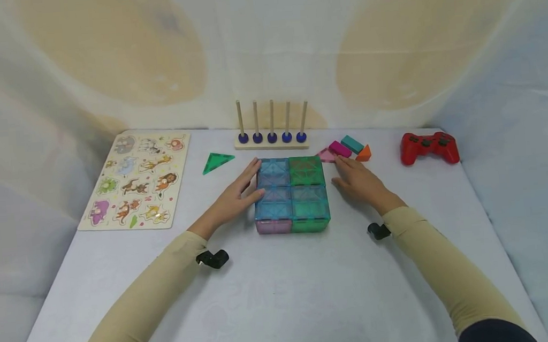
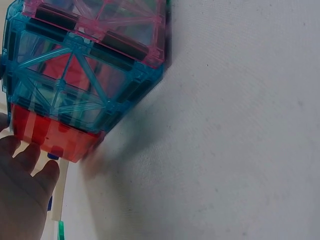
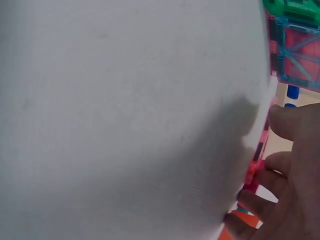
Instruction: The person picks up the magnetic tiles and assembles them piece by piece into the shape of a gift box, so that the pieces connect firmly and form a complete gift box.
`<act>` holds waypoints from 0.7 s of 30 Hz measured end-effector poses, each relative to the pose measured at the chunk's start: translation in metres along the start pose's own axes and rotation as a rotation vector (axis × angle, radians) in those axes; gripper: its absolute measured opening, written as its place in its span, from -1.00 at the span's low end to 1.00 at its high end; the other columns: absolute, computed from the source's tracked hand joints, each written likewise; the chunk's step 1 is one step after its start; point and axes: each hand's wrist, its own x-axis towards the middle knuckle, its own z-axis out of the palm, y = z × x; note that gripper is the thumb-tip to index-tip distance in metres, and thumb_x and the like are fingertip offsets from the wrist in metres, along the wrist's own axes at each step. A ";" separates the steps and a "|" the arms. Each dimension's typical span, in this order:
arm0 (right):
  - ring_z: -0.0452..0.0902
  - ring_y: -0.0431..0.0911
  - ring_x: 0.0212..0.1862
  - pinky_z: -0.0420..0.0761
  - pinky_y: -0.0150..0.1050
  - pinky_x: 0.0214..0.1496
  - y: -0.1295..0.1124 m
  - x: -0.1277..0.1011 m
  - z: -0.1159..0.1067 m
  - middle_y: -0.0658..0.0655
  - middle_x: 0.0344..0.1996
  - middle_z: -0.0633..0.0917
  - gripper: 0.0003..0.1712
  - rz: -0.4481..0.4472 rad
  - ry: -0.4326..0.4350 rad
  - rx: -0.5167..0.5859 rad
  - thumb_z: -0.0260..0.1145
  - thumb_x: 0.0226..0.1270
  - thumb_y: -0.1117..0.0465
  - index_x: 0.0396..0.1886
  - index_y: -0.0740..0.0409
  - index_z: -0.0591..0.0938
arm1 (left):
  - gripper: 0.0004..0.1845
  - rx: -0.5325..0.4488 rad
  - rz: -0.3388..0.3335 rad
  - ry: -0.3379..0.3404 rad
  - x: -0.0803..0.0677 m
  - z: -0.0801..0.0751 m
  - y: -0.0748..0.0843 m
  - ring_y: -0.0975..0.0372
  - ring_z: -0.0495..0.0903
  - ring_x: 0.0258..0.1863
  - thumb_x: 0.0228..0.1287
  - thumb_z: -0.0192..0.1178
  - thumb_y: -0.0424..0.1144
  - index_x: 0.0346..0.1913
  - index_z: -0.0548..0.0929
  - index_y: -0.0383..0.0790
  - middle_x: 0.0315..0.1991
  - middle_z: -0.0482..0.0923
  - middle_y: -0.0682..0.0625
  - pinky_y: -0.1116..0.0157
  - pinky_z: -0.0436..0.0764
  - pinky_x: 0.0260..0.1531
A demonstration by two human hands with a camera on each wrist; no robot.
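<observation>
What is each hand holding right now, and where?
Neither grips anything: the left hand rests flat against the magnetic tile block, left side; the right hand lies beside it.

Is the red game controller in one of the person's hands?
No, the controller lies alone at the table's right edge, apart from both hands.

My right hand [image 3: 295,185]: low at the table's [image 3: 125,115] far edge, fingers [image 3: 277,162] loosely bent
Pink tile [image 3: 256,160]: my fingertips touch it
Tile block [image 3: 295,45]: beyond my hand

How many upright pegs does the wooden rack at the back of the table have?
5: the pegs stand in one row on the wooden rack, at about. None looks hidden.
</observation>
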 end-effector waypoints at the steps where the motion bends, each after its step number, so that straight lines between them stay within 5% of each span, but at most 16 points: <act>1: -0.05 0.20 0.60 0.11 0.18 0.55 0.000 -0.001 -0.001 0.24 0.60 0.11 -0.11 0.000 -0.007 -0.005 0.23 0.52 -0.01 0.64 0.18 0.06 | -0.17 0.000 0.000 -0.002 0.000 0.000 0.000 0.22 -0.20 0.62 0.54 0.11 -0.02 0.67 -0.11 0.08 0.67 -0.28 0.03 0.04 0.12 0.52; 11: 0.12 0.27 0.52 0.25 0.22 0.48 -0.004 -0.034 -0.008 0.31 0.52 0.27 -0.19 -0.011 -0.071 -0.044 0.24 0.52 0.00 0.59 0.23 0.20 | -0.17 0.005 -0.017 0.001 -0.001 0.001 0.002 0.25 -0.21 0.62 0.54 0.12 -0.02 0.67 -0.11 0.08 0.67 -0.30 0.15 0.07 0.12 0.52; 17: 0.42 0.28 0.30 0.47 0.25 0.30 -0.005 -0.050 -0.015 0.35 0.28 0.55 -0.30 0.035 0.004 -0.069 0.33 0.44 0.03 0.45 0.26 0.43 | -0.16 0.017 -0.012 0.011 -0.003 0.002 0.003 0.22 -0.19 0.62 0.52 0.13 -0.03 0.67 -0.09 0.05 0.67 -0.26 0.08 0.05 0.13 0.52; 21: 0.35 0.31 0.34 0.45 0.28 0.31 -0.002 -0.044 -0.018 0.38 0.33 0.46 -0.28 0.074 0.030 -0.022 0.33 0.45 0.03 0.48 0.25 0.39 | -0.16 0.012 -0.003 0.002 -0.004 0.005 0.003 0.21 -0.19 0.62 0.53 0.13 -0.03 0.67 -0.10 0.03 0.67 -0.26 0.04 0.05 0.13 0.52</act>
